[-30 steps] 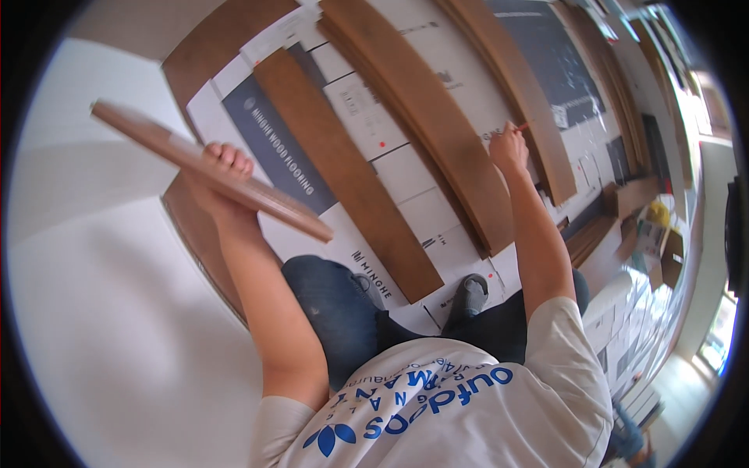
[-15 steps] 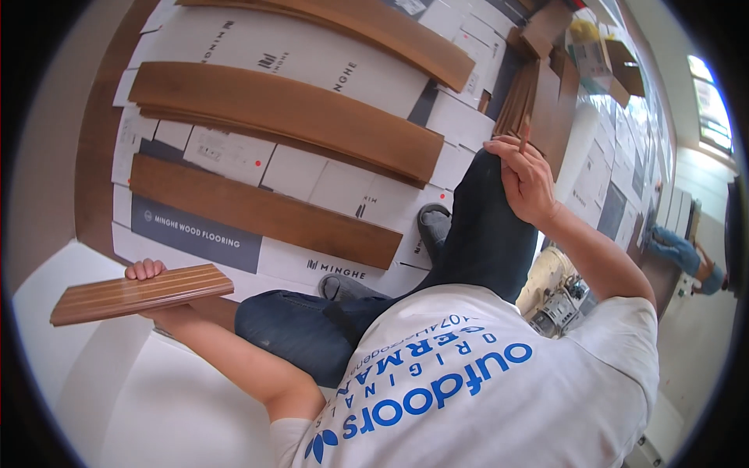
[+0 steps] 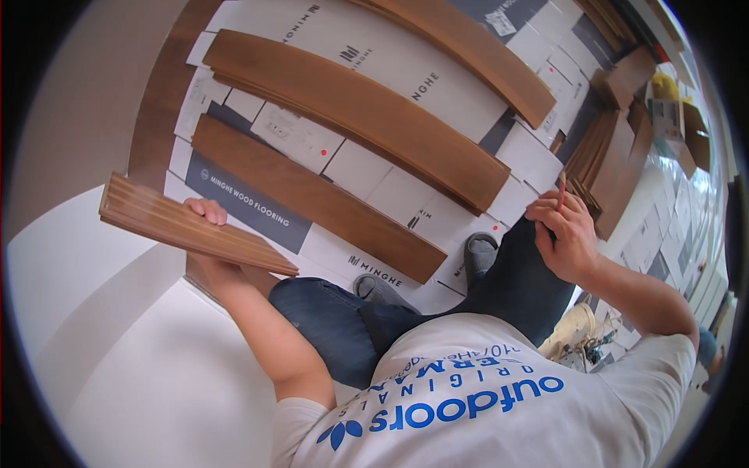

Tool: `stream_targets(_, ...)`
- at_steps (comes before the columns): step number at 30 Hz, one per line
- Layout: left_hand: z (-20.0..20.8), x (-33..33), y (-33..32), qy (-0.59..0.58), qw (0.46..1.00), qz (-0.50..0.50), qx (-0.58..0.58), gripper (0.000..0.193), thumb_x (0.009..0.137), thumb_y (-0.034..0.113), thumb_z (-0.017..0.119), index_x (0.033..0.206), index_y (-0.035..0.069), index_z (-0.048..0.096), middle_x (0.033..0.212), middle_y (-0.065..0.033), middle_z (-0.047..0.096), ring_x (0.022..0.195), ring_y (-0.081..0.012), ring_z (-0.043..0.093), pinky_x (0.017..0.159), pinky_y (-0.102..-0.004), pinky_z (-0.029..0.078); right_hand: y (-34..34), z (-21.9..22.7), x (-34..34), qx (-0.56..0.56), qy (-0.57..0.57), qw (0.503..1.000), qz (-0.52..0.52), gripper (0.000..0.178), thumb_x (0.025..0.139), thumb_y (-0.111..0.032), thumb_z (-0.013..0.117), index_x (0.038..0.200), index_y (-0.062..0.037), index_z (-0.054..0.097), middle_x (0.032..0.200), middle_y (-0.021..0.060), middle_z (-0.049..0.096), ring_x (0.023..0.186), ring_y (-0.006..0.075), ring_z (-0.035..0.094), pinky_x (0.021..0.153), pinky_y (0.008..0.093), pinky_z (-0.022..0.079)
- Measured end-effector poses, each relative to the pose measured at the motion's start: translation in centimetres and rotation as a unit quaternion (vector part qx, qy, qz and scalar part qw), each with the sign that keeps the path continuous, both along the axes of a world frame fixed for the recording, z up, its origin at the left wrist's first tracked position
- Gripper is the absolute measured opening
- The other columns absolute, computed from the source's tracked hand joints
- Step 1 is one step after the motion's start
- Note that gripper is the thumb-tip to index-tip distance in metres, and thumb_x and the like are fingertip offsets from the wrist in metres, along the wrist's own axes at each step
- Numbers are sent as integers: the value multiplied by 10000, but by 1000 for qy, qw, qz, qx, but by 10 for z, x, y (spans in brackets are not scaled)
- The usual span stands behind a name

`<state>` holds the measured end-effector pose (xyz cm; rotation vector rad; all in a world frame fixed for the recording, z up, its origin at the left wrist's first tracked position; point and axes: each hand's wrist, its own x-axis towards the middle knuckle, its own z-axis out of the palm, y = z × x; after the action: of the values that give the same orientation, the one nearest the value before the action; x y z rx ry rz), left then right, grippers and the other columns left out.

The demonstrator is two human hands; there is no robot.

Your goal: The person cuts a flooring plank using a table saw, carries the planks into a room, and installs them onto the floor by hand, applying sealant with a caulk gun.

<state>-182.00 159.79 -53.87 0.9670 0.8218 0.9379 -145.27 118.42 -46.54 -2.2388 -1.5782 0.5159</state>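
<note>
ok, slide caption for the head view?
Left hand holding a board, right hand a pencil; planks laid on cardboard.

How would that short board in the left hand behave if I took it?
The short board is probably stiff, jutting past the left hand without visible sag. It's likely fairly light, since one hand holds it. Being flat, it probably wouldn't roll.

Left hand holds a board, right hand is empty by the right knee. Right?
Not quite: the right hand isn't empty. The head view shows it holding a pencil by the right knee. The left hand does hold a board.
</note>
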Motion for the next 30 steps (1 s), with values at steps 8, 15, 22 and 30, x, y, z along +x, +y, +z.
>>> stream_targets(8, -28, -4, 23, -147, 980, -105, -79, 310, 1004, 360, 486, 909, 69, 538, 730, -81, 519, 665, -211, 484, 613, -315, 424, -2, 5, -6, -47, -1, 999, -6, 192, 762, -20, 689, 950, -58, 702, 1005, 97, 713, 1086, 291, 645, 980, 445, 477)
stream_targets(15, -39, -7, 26, -195, 972, -76, -109, 479, 1031, 539, 459, 953, 85, 589, 751, -64, 550, 654, -193, 513, 601, -309, 430, 90, -104, 58, -180, 60, 982, 6, 578, 931, -365, 705, 1384, -39, 553, 1321, 228, 608, 1253, 368, 580, 1029, 436, 470)
stream_targets(22, -15, -29, 7, -319, 935, -44, -147, 440, 999, 531, 580, 1056, 97, 615, 954, -55, 609, 770, -171, 568, 700, -296, 495, 242, -263, 23, -162, 27, 986, -13, 975, 749, -558, 832, 1398, 78, 480, 1352, 292, 572, 1269, 387, 565, 1052, 435, 463)
stream_targets(30, 16, -39, 12, -206, 966, 73, -137, 621, 913, 746, 527, 957, 132, 612, 960, -46, 615, 701, -158, 548, 611, -305, 466, 258, -261, 48, -227, 111, 966, -59, 854, 711, -600, 846, 1212, 59, 638, 1165, 271, 677, 1115, 377, 655, 953, 446, 513)
